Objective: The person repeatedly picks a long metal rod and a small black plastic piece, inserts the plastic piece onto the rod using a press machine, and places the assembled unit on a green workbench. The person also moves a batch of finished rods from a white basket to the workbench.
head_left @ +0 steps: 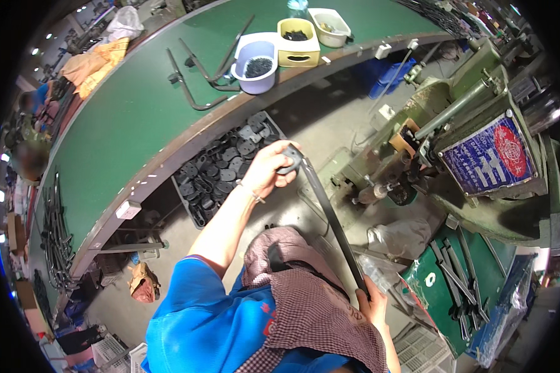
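Observation:
A long black metal tube (331, 219) slants across in front of my body. At its upper end sits a dark, flat plastic piece (290, 160) with a rounded outline. My left hand (266, 170) is closed around that piece, fingers curled and thumb on top. Lower down, to the right, my right hand (373, 303) wraps around the tube's other end. Whether the piece is fixed to the tube I cannot tell. Below the bench edge, close to my left hand, a crate (186, 202) holds many similar dark plastic pieces (225, 163).
On the green bench (124, 105) lie bent tubes (186, 81), a lilac tub (255, 56) of small dark parts, a yellow bin (297, 43) and a white tub (330, 28). A green machine (466, 124) stands right. More tubes (463, 283) rest on a green surface at lower right.

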A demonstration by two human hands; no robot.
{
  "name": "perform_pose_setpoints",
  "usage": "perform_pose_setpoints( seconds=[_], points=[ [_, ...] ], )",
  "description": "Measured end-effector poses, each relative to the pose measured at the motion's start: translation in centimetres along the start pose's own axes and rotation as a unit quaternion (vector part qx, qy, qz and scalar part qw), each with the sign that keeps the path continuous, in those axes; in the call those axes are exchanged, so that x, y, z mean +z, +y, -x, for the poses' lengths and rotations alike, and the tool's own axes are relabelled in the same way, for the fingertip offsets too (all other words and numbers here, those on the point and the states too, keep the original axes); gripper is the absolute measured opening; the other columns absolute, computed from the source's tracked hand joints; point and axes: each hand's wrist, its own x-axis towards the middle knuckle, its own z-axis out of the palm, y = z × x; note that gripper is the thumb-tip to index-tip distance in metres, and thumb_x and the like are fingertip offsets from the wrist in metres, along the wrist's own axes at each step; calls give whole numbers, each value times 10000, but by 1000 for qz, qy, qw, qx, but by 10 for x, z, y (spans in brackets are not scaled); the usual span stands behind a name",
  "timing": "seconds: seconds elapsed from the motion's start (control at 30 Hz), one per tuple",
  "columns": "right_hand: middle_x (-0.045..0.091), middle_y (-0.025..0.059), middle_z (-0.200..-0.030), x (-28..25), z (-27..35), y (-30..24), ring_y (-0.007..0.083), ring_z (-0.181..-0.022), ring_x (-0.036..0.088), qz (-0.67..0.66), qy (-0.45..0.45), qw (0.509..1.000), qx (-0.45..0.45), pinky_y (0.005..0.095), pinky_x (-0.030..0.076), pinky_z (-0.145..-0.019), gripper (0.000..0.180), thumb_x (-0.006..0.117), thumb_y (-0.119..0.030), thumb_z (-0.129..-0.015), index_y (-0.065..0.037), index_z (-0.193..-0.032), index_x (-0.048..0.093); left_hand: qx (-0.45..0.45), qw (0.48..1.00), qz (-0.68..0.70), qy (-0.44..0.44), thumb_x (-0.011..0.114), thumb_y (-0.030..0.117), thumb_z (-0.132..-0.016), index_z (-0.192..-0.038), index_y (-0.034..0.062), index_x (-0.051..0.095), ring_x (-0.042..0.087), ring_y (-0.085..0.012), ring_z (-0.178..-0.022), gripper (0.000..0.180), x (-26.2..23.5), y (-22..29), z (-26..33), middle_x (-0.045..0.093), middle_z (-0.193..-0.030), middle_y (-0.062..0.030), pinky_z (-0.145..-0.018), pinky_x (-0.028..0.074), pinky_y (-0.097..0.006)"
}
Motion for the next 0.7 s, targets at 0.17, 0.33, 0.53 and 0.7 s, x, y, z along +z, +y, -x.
perform_pose_setpoints(
  seconds=[0.17, 0.33, 0.53, 0.7],
  points=[
    [640, 181, -874, 3, 6, 9, 363, -776, 637, 74, 100, 985, -117, 394, 506, -694, 463, 643, -35, -793, -44, -1250, 567, -76, 994, -66, 35, 516, 84, -865, -966, 53, 560, 362, -70, -418, 115, 27, 17, -6, 427, -619, 18, -356, 209, -210],
    [643, 210, -909, -5, 11, 2, 367, -797, 635, 82, 77, 993, -40, 359, 496, -710, 458, 678, 12, -770, -41, -1217, 593, -83, 994, -74, 1, 523, 92, -845, -986, 38, 599, 321, -56, -396, 169, 22, 28, -8, 480, -654, 8, -357, 212, -211],
    [623, 97, -795, -7, 1, -1, 101, -702, 553, -81, 40, 993, -77, 255, 468, -669, 428, 657, 18, -789, -26, -1210, 593, -56, 989, -112, -81, 568, 116, -798, -1022, 0, 593, 331, -49, -400, 253, 19, 47, -14, 629, -814, -88, -355, 220, -200],
    [548, -21, -714, -5, -11, -7, 50, -592, 478, -166, -39, 985, 32, 222, 386, -529, 381, 606, -31, -849, -37, -1229, 597, -62, 991, -114, -27, 601, 147, -871, -1017, 68, 544, 353, -66, -404, 176, 22, 49, -18, 478, -680, -5, -369, 272, -210]
  ],
)
